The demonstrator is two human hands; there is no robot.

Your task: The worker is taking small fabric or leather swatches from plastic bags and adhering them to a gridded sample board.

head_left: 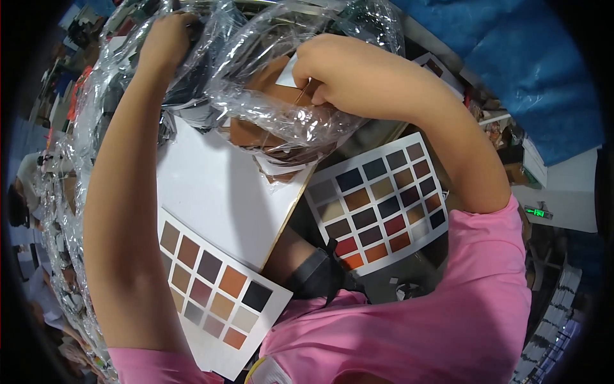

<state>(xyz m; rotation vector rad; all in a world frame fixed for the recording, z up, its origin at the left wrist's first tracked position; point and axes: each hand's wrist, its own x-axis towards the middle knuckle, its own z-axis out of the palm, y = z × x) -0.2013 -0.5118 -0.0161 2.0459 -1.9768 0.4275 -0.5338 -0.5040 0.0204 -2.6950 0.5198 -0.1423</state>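
My right hand (320,70) is closed in a pinch at the edge of a brown leather-like swatch (259,131), one of a stack inside a clear plastic bag (307,125). A small white label (287,74) lies on the brown stack beside my fingers. Farther left, my left hand (169,40) curls down among dark sheets (188,89) in clear plastic; its fingertips are hidden. Below my hands lies a white board (204,173). One color card (220,281) with rows of swatches overlaps its near edge, and a second color card (384,198) lies to its right.
Crumpled clear plastic (89,192) with goods beneath runs along the left side. A blue sheet (511,70) covers the far right. Stacked papers (553,326) stand at the lower right. My knee in dark shorts (310,275) is between the two cards.
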